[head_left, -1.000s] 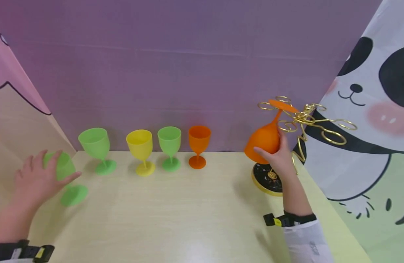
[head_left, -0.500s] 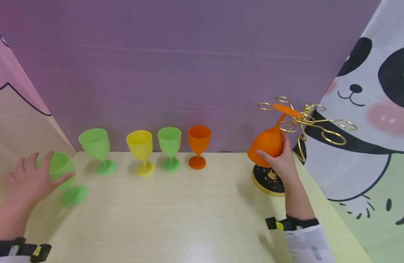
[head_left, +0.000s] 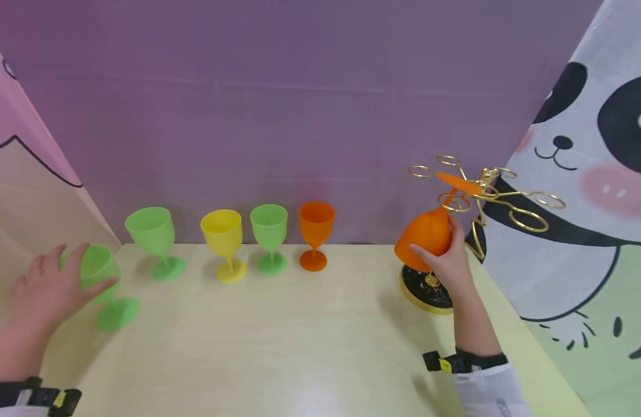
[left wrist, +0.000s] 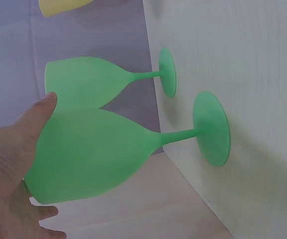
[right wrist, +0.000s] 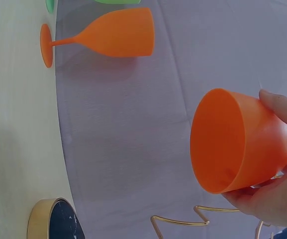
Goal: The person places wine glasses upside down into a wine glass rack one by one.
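My right hand (head_left: 450,263) grips an orange goblet (head_left: 424,236) by its bowl, tipped mouth-down in the air. Its foot overlaps the left wire rings of a gold glass rack (head_left: 486,184) in the head view. In the right wrist view the goblet's mouth (right wrist: 218,142) faces left, thumb on one side and fingers behind. At the far left a green goblet (head_left: 102,266) stands upright on the table. Spread around its bowl are the straight fingers and thumb of my left hand (head_left: 46,289); in the left wrist view the thumb (left wrist: 46,107) lies at the rim.
Along the table's back edge stand another green goblet (head_left: 150,231), a yellow one (head_left: 222,234), a small green one (head_left: 269,227) and an orange one (head_left: 317,229). The rack's round black base (head_left: 419,286) sits below the right hand. A purple backdrop (head_left: 299,127) rises behind.
My right hand has shifted slightly right and down with the orange goblet, bringing its foot further over the rings. The left hand has drawn a little left around the standing green goblet.
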`<state>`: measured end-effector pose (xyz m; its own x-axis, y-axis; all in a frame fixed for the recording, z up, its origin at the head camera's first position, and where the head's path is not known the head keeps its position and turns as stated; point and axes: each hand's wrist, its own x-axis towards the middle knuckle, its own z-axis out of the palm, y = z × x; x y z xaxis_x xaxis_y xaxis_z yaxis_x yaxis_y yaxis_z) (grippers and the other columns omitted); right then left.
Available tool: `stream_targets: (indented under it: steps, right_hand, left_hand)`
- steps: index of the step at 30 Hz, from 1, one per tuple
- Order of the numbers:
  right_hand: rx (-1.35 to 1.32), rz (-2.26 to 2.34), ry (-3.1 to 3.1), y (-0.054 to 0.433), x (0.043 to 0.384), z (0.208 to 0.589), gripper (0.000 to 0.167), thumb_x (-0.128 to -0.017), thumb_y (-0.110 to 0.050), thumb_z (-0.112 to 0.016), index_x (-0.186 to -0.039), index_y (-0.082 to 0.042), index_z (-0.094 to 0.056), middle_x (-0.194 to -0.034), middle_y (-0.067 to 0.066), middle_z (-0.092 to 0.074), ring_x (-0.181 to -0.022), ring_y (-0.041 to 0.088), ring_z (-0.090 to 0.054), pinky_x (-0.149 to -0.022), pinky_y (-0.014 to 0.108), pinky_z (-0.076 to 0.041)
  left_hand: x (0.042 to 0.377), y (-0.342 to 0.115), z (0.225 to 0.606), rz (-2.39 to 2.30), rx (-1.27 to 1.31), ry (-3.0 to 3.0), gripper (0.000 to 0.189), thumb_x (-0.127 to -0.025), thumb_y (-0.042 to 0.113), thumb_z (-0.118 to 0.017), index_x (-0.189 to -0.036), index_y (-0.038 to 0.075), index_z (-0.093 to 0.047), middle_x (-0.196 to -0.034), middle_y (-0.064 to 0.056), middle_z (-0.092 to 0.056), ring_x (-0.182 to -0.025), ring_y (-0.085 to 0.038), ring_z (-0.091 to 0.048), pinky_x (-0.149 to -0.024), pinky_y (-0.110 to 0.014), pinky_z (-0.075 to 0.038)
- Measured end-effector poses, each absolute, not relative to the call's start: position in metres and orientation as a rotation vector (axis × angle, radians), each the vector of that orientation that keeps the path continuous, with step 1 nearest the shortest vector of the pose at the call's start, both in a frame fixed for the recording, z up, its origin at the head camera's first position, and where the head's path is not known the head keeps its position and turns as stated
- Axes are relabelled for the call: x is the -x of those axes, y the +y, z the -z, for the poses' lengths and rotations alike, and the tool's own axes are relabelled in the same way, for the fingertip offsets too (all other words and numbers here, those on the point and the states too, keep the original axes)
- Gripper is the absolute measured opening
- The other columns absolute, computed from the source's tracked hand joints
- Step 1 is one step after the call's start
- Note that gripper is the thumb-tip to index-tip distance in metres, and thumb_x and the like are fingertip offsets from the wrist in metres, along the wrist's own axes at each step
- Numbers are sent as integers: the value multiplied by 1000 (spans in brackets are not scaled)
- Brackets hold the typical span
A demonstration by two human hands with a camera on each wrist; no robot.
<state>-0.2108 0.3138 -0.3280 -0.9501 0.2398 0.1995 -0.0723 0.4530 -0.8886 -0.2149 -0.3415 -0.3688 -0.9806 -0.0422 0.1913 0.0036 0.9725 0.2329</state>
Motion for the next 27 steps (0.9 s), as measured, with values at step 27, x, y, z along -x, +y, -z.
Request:
stream_targets:
  steps: [27]
  right_hand:
    - [116, -1446, -2481, 315, 196, 335, 106, -83, -38, -75, -153, -23, 3, -154, 20, -21, -134, 44, -32, -109, 63, -33]
  left_hand:
    - [223, -329, 360, 299, 91, -2941, 94, -91, 59, -53, -152, 0, -13, -139, -47, -16, -118, -68, -20, -96, -79, -18]
